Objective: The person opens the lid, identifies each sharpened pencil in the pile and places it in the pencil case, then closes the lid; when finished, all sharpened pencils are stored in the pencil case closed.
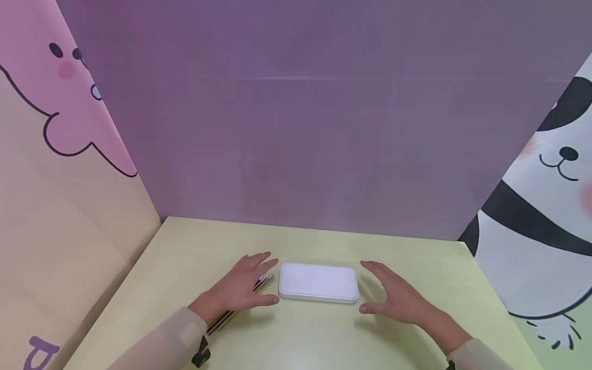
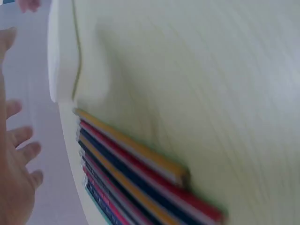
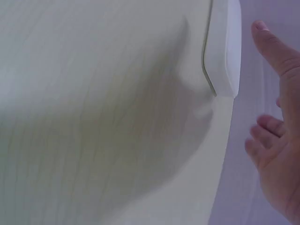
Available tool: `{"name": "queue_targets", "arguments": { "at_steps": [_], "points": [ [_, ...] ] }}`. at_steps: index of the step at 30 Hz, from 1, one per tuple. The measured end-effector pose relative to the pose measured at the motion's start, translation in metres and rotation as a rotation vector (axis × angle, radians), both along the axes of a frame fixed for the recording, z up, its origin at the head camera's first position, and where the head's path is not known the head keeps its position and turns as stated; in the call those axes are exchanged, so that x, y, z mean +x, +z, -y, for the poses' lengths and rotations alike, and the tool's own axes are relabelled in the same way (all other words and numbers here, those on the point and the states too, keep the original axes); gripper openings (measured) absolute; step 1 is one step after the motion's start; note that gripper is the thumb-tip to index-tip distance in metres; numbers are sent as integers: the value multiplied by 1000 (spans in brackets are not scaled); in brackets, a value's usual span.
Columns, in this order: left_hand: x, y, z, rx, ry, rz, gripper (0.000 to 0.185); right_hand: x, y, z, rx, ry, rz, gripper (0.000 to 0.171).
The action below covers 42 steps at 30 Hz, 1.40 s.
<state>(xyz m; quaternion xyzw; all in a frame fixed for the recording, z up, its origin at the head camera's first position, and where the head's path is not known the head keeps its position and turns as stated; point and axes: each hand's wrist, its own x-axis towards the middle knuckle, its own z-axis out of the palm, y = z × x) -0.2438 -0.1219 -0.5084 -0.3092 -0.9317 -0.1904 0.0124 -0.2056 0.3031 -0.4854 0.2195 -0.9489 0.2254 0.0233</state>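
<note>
Head view, item one: white case [image 1: 318, 281], a flat, closed rectangular box with rounded corners, lying on the yellow-green surface [image 1: 324, 339] near its middle, between my two hands. Long axis runs left to right across my view; broad lid faces up. No hinge or latch shows from here, so I cannot tell which long edge opens.

Item two: my left hand [image 1: 242, 288], palm down, fingers straight and spread, holding nothing. It lies just left of the case's short end and over a bundle of pencils [image 1: 240, 303]. Whether it touches the case I cannot tell.

Item three: my right hand [image 1: 398, 298], grip spread and relaxed, thumb towards the case, holding nothing, just beside the right short end and apart from it.

Item four: pencils, left wrist view [image 2: 140, 183]: yellow, red, dark blue and pink shafts side by side, slanting from my left wrist up towards the case's near-left corner.

Handling, by my judgement: the case looks like hard, smooth plastic, stiff and light, likely slippery on its glossy lid. Best taken at the two short ends, one hand each, or pinched across the narrow width by the long edges.

Surround: purple back panel [image 1: 296, 128], pink cartoon panel [image 1: 60, 103] left, panda panel [image 1: 550, 205] right.
</note>
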Motion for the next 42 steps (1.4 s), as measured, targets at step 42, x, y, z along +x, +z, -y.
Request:
{"name": "queue_targets", "arguments": {
  "at_steps": [42],
  "points": [
    [-3, -2, -107, -123, -168, -78, 38, -23, -58, 18, -215, -135, 110, 97]
  ]
}}
